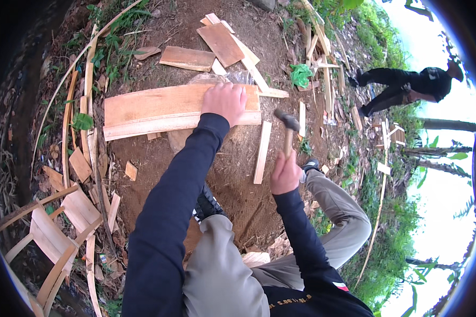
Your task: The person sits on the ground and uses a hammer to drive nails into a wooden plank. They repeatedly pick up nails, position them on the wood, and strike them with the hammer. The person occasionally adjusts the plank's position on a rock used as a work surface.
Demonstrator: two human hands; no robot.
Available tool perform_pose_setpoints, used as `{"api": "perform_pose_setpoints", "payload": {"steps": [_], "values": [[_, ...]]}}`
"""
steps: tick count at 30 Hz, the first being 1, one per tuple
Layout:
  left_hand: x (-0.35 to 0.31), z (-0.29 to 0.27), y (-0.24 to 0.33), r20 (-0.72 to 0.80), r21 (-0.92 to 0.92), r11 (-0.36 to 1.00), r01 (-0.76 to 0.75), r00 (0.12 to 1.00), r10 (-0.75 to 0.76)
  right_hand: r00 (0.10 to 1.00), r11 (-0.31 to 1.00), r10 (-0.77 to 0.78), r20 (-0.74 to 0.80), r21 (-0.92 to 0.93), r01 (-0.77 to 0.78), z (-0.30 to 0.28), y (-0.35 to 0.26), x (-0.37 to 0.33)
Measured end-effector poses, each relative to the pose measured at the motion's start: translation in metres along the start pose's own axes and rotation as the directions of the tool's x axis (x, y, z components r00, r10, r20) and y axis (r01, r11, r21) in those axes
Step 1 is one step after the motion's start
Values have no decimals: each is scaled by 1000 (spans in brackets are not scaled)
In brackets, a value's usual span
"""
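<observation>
In front of me a wide wooden board (153,104) lies crosswise, with a narrow wooden strip (148,126) along its near edge. My left hand (225,103) grips the board near its right end, its fingers over the far side. What the fingertips touch underneath is hidden. My right hand (286,171) is closed around the handle of a hammer (288,127), held upright to the right of the board. The hammer's dark head is apart from the wood. Part of a stone (179,140) shows beneath the board.
A loose slat (262,153) lies between my hands. Beyond the board are several offcuts (221,45) and a green plastic bag (301,75). Wooden frames (53,238) stand at the lower left. At the far right another person (412,84) is on the slope.
</observation>
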State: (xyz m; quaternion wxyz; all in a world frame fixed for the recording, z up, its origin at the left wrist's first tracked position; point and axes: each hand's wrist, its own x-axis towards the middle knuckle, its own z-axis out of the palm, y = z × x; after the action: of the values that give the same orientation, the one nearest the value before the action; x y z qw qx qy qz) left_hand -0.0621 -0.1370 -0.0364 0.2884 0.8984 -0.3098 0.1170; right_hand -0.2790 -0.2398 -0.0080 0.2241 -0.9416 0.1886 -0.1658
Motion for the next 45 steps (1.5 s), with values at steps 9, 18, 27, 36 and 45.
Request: {"api": "perform_pose_setpoints", "payload": {"steps": [9,18,27,36,45], "values": [[-1,-1,-3,9,7,1000,7,1000,-7,999,1000,1,-48,23,0,-11,-14,5],[3,1,-4,-8,10,1000,-3,1000,3,991,999,8,-132,34,-3,-9,-4,0],[3,0,-4,-11,33,999,-10,1000,10,997,1000,-9,-80,29,11,-12,-9,5],[3,-1,-2,3,20,1000,-1,1000,1,998,999,-33,-53,12,34,-10,-10,3],[2,-3,0,16,-1,1000,9,1000,-9,994,995,95,56,-20,-94,4,5,-3]]}}
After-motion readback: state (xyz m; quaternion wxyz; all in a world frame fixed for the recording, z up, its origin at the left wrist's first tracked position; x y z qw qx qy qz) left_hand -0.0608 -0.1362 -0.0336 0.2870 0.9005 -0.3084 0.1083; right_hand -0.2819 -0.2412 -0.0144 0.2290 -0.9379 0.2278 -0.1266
